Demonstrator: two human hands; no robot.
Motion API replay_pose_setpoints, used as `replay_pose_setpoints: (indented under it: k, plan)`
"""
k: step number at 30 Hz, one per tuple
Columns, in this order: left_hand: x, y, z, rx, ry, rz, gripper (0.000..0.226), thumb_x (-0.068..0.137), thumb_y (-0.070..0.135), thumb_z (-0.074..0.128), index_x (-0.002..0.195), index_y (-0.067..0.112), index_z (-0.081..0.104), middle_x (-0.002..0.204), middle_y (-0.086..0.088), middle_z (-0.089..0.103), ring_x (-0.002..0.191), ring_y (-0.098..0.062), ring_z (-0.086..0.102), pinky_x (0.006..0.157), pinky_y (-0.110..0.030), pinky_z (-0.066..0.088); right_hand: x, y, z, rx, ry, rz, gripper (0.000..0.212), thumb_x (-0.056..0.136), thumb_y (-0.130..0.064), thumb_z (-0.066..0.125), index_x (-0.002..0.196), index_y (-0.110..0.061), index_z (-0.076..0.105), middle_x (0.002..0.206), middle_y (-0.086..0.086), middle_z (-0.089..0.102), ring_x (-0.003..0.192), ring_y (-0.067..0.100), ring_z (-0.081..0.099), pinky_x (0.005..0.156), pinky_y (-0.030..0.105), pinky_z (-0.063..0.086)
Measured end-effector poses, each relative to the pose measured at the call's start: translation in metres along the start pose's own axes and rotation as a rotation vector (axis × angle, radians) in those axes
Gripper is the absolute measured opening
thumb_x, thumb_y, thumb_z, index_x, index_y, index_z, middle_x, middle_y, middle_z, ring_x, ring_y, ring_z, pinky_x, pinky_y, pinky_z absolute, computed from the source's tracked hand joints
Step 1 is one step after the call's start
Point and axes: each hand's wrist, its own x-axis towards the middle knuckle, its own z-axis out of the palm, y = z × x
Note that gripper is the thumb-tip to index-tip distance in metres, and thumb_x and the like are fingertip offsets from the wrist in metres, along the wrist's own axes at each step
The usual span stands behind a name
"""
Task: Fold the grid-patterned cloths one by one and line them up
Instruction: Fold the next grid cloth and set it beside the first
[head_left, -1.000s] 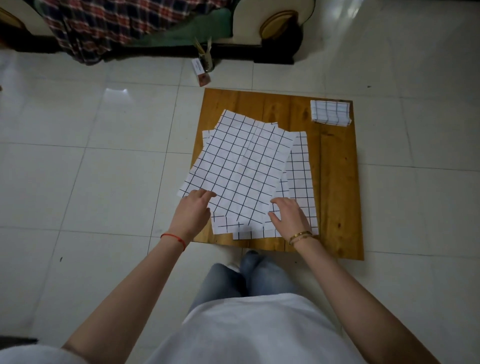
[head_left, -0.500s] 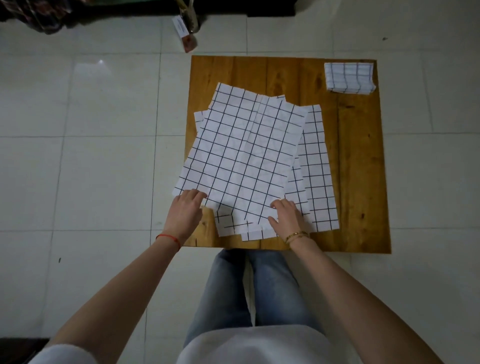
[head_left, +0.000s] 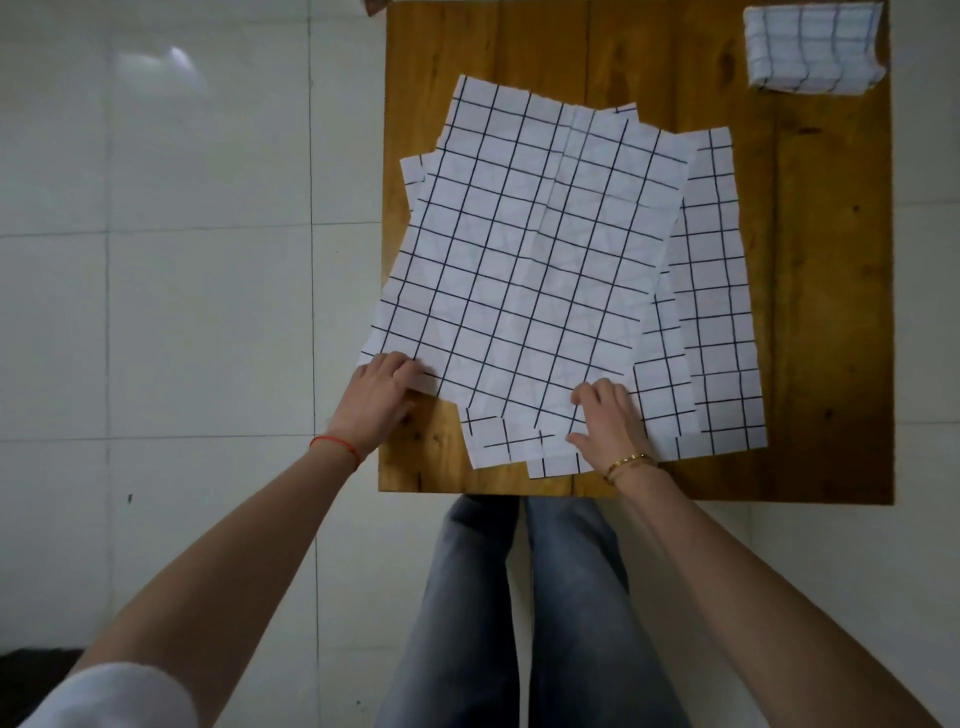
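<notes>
I see the top cloth (head_left: 524, 260) lying skewed on the pile of flat cloths (head_left: 717, 312) on the wooden board (head_left: 831, 312). My left hand (head_left: 376, 400) pinches its near left corner; my right hand (head_left: 605, 415) grips its near edge. A folded cloth (head_left: 810, 49) sits at the far right corner.

Both bare forearms reach forward and converge, the left hand (head_left: 376, 397) with fingers curled, pinching the near left corner of the top grid cloth (head_left: 524, 260), the right hand (head_left: 605, 418) with fingers bent, gripping its near right corner.
</notes>
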Motion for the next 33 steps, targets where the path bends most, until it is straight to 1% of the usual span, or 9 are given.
replay_pose_setpoints:
  k: [6,12,16,18,21,24,28,31,33]
  plan:
    - [0.011,-0.012,0.005,0.026,0.044,0.055,0.048,0.083,0.009,0.063,0.129,0.013,0.052,0.124,-0.009,0.054,0.112,-0.03,0.048,0.091,-0.042,0.047,0.005,0.003,0.002,-0.021,0.025,-0.021,0.034,0.078,-0.024,0.073,0.103,-0.018,0.051,0.106,0.002,0.05,0.101,0.022,0.045,0.087,0.034,0.044]
    - [0.015,-0.018,0.004,0.052,0.055,0.097,0.045,0.08,0.007,0.068,0.123,0.012,0.054,0.118,-0.009,0.058,0.107,-0.031,0.049,0.084,-0.042,0.048,0.008,0.004,0.003,-0.022,0.063,-0.037,0.013,0.085,-0.011,0.062,0.096,-0.014,0.057,0.101,0.005,0.055,0.097,0.023,0.048,0.084,0.034,0.044]
    - [0.013,-0.016,0.0,0.062,0.068,0.096,0.042,0.082,0.021,0.071,0.121,0.013,0.055,0.117,-0.009,0.057,0.108,-0.032,0.048,0.083,-0.042,0.047,0.008,0.004,-0.008,0.087,0.118,-0.063,0.001,0.091,-0.014,0.051,0.091,-0.014,0.051,0.089,0.001,0.053,0.087,0.019,0.047,0.077,0.033,0.045]
    - [0.013,-0.013,-0.003,0.069,0.046,0.077,0.047,0.08,0.03,0.073,0.12,0.014,0.056,0.119,-0.009,0.054,0.11,-0.032,0.047,0.086,-0.043,0.046,0.007,0.001,-0.019,0.184,0.133,-0.051,0.003,0.092,-0.016,0.048,0.089,-0.016,0.047,0.084,0.0,0.051,0.081,0.018,0.048,0.068,0.031,0.044]
    - [0.014,-0.007,-0.007,0.078,0.066,0.05,0.037,0.078,0.024,0.072,0.111,0.012,0.06,0.114,-0.01,0.055,0.106,-0.033,0.048,0.084,-0.043,0.044,0.009,-0.004,-0.036,0.282,0.165,-0.041,0.001,0.094,-0.018,0.045,0.094,-0.019,0.044,0.084,0.002,0.054,0.077,0.018,0.051,0.061,0.034,0.048]
    - [0.015,-0.001,-0.016,0.031,0.104,0.026,0.019,0.081,0.013,0.065,0.1,0.012,0.063,0.108,-0.009,0.058,0.104,-0.032,0.05,0.086,-0.042,0.043,0.012,-0.008,-0.06,0.328,0.221,-0.038,0.009,0.096,-0.016,0.042,0.103,-0.021,0.046,0.091,0.001,0.056,0.08,0.016,0.053,0.063,0.032,0.05]
    - [0.01,0.008,-0.04,-0.066,0.165,0.008,0.01,0.088,0.013,0.059,0.097,0.016,0.057,0.098,-0.004,0.063,0.095,-0.026,0.054,0.094,-0.038,0.039,0.014,-0.013,-0.088,0.312,0.273,-0.038,0.017,0.097,-0.011,0.039,0.111,-0.013,0.049,0.095,0.005,0.056,0.081,0.021,0.054,0.063,0.036,0.048]
    - [0.002,0.015,-0.069,-0.091,0.248,0.027,0.006,0.092,0.015,0.057,0.097,0.016,0.053,0.089,-0.004,0.067,0.08,-0.026,0.058,0.092,-0.038,0.039,0.011,-0.014,-0.11,0.278,0.286,-0.057,0.018,0.097,-0.012,0.044,0.114,-0.01,0.047,0.103,0.009,0.058,0.088,0.026,0.056,0.069,0.031,0.043]
    - [-0.002,0.017,-0.089,-0.102,0.302,0.051,0.007,0.092,0.015,0.058,0.096,0.016,0.052,0.088,-0.003,0.069,0.077,-0.026,0.06,0.089,-0.037,0.041,0.006,-0.015,-0.128,0.278,0.251,-0.06,0.025,0.095,-0.017,0.051,0.118,-0.01,0.044,0.109,0.01,0.056,0.094,0.026,0.054,0.074,0.03,0.041]
